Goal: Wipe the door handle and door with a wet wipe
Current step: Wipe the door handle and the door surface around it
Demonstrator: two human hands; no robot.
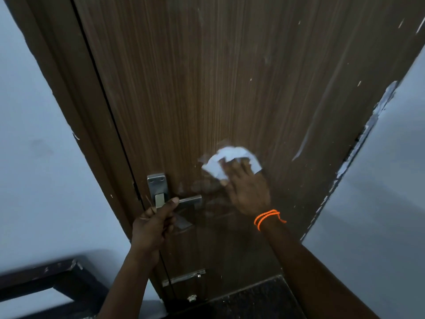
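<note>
Door (230,77): brown wood-grain panel, filling the view, its long axis running upward. Wipe (230,161): white, crumpled, pressed flat against the panel under the fingers of the right hand (247,192), palm spread over it, just right of and above the handle (189,201). Handle: steel lever on a plate at the door's left edge, pointing right toward the wipe. Left hand (153,223): closed around the lever's near part, thumb on top, apparently steadying the door. Judgement: the right hand lies nearer the unwiped upper panel; the handle sits down-left of the wipe.
</note>
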